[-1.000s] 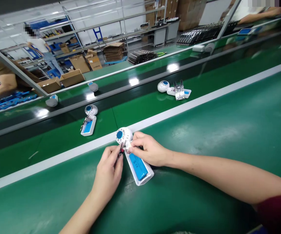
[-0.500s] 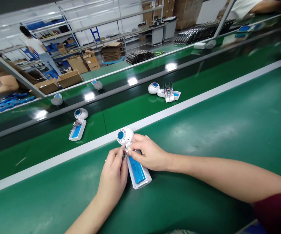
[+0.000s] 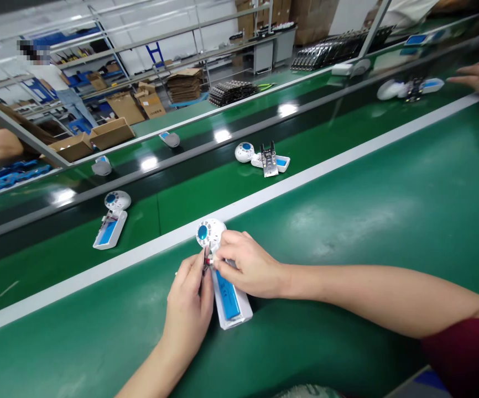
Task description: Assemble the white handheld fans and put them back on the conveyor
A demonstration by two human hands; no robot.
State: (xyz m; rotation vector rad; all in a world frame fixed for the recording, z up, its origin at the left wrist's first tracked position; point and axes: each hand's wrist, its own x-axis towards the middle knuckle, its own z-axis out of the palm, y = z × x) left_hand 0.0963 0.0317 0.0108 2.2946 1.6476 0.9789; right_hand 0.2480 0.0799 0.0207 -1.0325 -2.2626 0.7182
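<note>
A white device with a round head [image 3: 210, 232] and an open handle casing [image 3: 243, 312] lies on the green bench in front of me. A blue battery [image 3: 228, 298] fills the handle's trough. My left hand [image 3: 190, 296] pinches a thin circuit board [image 3: 205, 261] on edge beside the handle's upper end. At the board's face, my right hand [image 3: 250, 268] has thumb and fingertips closed on a small white connector [image 3: 212, 262] with red wire near it. Fingers partly hide the connector, so I cannot tell whether it is seated.
Beyond a white strip [image 3: 264, 192], similar opened devices lie on the green belt: one at left [image 3: 110, 226], one in the middle with its circuit board [image 3: 270, 160] showing, another [image 3: 414, 88] at far right. A co-worker's hand [image 3: 478, 77] reaches in there. Cardboard boxes [image 3: 113, 132] stand behind.
The devices on the near belt have shifted left. Another device and a co-worker's hand have come into view at right. Both my hands keep their hold, with little movement.
</note>
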